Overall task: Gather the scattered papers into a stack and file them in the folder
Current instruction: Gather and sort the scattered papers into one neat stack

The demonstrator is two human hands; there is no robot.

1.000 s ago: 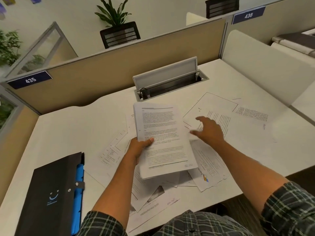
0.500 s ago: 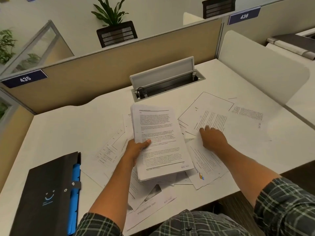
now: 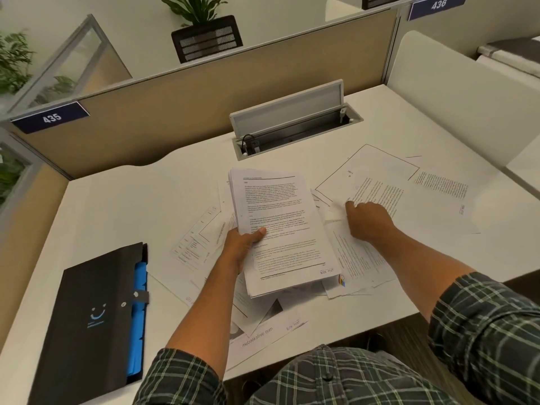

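A stack [image 3: 277,226] was held above the desk [image 3: 122,206] by the left hand [image 3: 241,247], thumb clamped on top. The right hand [image 3: 369,220], fingers curled, was pressed on loose sheets [image 3: 388,197]. The folder [image 3: 93,317] lay closed at left.

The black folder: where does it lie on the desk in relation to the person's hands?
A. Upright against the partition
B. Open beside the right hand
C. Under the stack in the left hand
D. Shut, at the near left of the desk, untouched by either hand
D: the black folder lies flat and strapped shut at the near left, apart from the left hand, which holds the stack, and the right hand.
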